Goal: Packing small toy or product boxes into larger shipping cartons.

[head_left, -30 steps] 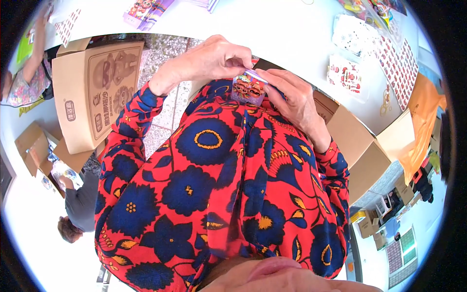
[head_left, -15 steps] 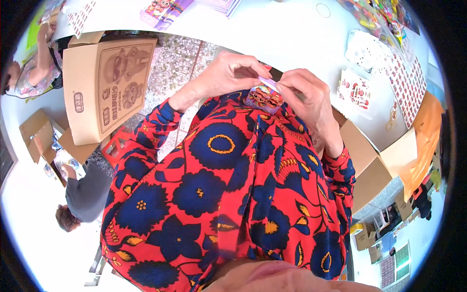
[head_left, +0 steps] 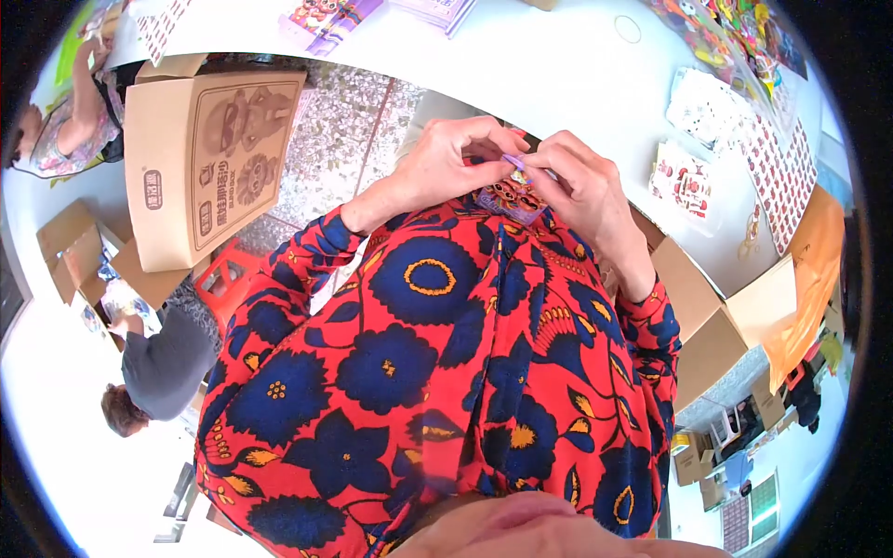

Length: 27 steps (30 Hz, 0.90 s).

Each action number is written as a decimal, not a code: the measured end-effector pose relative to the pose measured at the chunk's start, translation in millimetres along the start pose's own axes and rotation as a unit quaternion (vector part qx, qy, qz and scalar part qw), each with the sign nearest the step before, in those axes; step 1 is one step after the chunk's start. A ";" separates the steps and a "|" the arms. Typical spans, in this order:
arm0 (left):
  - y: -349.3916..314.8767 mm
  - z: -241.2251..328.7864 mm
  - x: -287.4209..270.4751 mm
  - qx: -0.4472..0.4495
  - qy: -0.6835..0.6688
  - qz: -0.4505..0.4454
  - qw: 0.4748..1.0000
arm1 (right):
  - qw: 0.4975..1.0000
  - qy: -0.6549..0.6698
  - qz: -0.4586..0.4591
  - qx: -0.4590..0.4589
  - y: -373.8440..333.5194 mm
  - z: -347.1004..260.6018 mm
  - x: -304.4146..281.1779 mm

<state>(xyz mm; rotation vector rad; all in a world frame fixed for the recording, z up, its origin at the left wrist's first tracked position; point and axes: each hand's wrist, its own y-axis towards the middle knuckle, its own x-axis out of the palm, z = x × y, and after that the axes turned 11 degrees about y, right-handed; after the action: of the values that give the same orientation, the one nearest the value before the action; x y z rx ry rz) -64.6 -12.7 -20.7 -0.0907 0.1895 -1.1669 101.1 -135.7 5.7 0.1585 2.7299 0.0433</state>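
Both the left hand (head_left: 446, 167) and right hand (head_left: 581, 191) pinch a small colourful packet (head_left: 512, 195), held upright.

We have just one view, a wide fisheye worn on the head, looking steeply down our own front. It sits very near the body, so the patterned blouse (head_left: 437, 372) fills the middle and lower picture. Our left hand (head_left: 446, 167) and right hand (head_left: 581, 191) meet close above the blouse, near the upper centre. Beyond the hands the white table (head_left: 558, 74) curves along the top rim. Left of the hands stands a cardboard box (head_left: 209, 163) on the floor, and straight edges bend toward the dark round border.
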 end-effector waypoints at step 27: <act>-14.1 -16.5 8.3 -0.006 -0.008 0.060 0.998 | 0.993 0.030 0.115 0.016 -32.4 13.7 19.4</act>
<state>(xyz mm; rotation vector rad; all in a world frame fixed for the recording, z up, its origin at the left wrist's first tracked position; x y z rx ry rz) -77.4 -25.3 -35.3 -0.0991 0.1854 -1.0458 85.5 -165.6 -16.3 0.4890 2.7593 0.0700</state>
